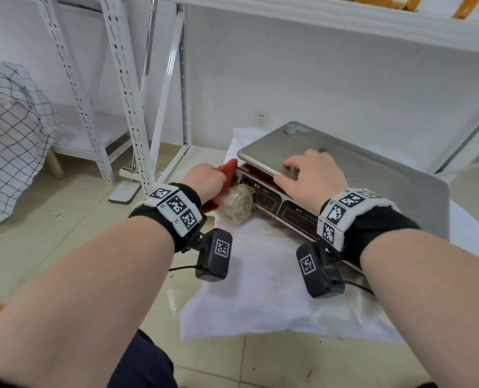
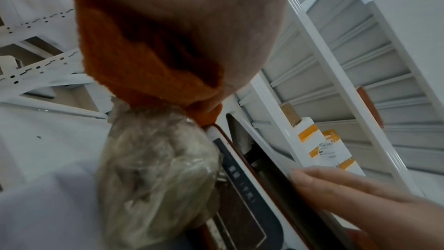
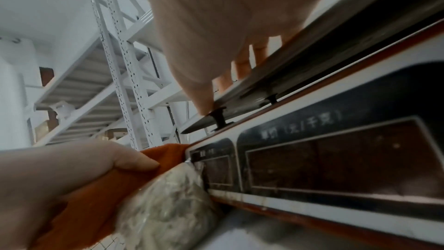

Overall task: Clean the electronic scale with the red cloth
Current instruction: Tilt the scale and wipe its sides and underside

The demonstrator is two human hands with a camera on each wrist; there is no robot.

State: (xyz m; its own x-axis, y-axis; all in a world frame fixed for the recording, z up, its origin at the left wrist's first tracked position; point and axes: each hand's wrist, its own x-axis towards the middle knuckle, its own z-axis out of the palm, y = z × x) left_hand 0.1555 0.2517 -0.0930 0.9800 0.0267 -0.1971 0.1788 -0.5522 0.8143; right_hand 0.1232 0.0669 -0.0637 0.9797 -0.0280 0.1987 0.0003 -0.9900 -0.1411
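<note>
Across the centre and right of the head view, the scale (image 1: 358,175) sits on a white sheet (image 1: 260,289) on the floor. The right hand (image 1: 313,175) lies flat with straight fingers on the steel pan's front edge, steadying it. Left of centre, the left hand (image 1: 207,180) clenches the red cloth (image 1: 228,170) against the scale's left corner, above a plastic-wrapped bundle (image 1: 235,204). Wiping well likely means firm strokes along the display panel, with the pan held down.

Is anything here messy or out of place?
Yes. A plastic-wrapped lump sits jammed against the scale's display panel, beside the red cloth, blocking part of it. The white sheet underneath looks stained.
</note>
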